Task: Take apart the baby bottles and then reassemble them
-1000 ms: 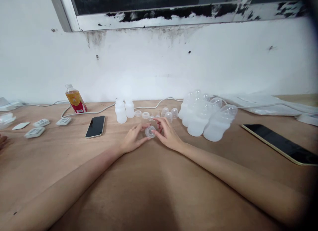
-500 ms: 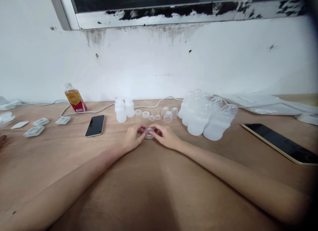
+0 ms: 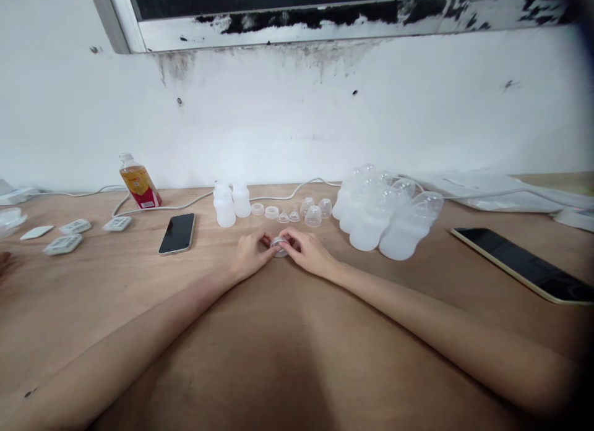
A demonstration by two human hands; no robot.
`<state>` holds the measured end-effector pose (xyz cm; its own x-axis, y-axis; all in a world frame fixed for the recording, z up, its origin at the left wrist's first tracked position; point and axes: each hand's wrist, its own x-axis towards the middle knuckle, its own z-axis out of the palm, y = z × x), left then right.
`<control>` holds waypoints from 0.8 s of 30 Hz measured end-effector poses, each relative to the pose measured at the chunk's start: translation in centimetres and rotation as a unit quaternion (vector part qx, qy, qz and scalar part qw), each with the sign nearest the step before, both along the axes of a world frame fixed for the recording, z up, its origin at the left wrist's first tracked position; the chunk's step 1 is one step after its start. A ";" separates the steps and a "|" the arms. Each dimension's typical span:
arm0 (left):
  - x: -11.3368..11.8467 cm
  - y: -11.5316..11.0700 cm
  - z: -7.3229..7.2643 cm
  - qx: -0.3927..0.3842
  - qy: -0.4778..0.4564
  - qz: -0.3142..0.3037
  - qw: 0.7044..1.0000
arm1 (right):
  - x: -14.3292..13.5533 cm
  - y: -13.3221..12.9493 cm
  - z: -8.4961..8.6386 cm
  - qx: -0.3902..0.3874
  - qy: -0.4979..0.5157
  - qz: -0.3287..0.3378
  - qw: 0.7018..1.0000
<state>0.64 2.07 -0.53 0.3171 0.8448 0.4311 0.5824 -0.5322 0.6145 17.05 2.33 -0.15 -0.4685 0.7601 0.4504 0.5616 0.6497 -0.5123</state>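
Observation:
My left hand [image 3: 253, 253] and my right hand [image 3: 307, 251] meet in front of me, both closed around a translucent bottle collar ring [image 3: 279, 253] low over the table. Fingertips hide much of its rim, and I cannot tell whether a teat sits inside it. Just beyond my hands lie two loose collar rings [image 3: 271, 212], two clear teats [image 3: 283, 217] and three clear dome caps [image 3: 312, 216]. Frosted baby bottles [image 3: 225, 209] without tops stand behind my left hand. To the right is a group of several capped baby bottles [image 3: 400, 236].
A phone [image 3: 177, 234] and a drink bottle [image 3: 140, 182] are on the left, near several small white labelled packs [image 3: 63, 244]. Another person's hand [image 3: 4, 261] shows at the left edge. A larger phone [image 3: 524, 264] and a plastic bag [image 3: 482, 193] lie right. A white cable [image 3: 301, 190] runs along the wall.
The collar ring appears slightly tilted between my fingers compared with before, and my fingertips have shifted a little on it. Everything on the table stays where it was.

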 end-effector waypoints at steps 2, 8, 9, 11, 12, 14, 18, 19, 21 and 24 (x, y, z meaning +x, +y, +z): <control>-0.2 0.1 -0.2 -0.007 0.017 0.002 1.000 | 0.0 0.0 0.1 -0.009 -0.004 -0.001 1.000; -0.4 0.5 0.0 -0.004 0.047 -0.014 0.999 | -0.3 0.4 -0.2 -0.005 -0.007 -0.008 1.000; -0.5 0.5 0.1 -0.007 0.048 -0.020 0.999 | -0.4 0.4 -0.3 -0.002 -0.004 -0.014 1.000; -0.5 0.6 0.3 -0.013 0.051 -0.035 0.998 | -0.6 0.5 -0.4 0.002 -0.001 -0.025 1.000; -0.5 0.6 0.4 -0.015 0.054 -0.040 0.998 | -0.7 0.5 -0.5 0.002 -0.001 -0.030 1.000; -0.5 0.5 0.4 -0.011 0.057 -0.040 0.997 | -0.7 0.3 -0.4 0.001 0.001 -0.037 0.999; -0.4 0.2 0.1 0.004 0.051 -0.019 0.999 | -0.6 -0.1 -0.1 0.005 -0.007 -0.015 1.000; -0.4 0.1 0.0 0.004 0.049 -0.012 0.999 | -0.6 -0.2 0.0 0.010 -0.011 -0.002 1.000; -0.4 0.0 -0.1 0.001 0.045 0.002 0.999 | -0.5 -0.4 0.2 0.019 -0.019 0.018 0.999; -0.3 -0.1 -0.3 -0.008 0.038 0.017 0.999 | -0.4 -0.5 0.2 0.017 -0.027 0.020 0.999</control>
<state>0.32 1.96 -0.82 0.3200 0.8617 0.3938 0.6453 -0.5026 0.5753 16.63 1.85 0.05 -0.5219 0.7253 0.4489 0.5619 0.6883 -0.4588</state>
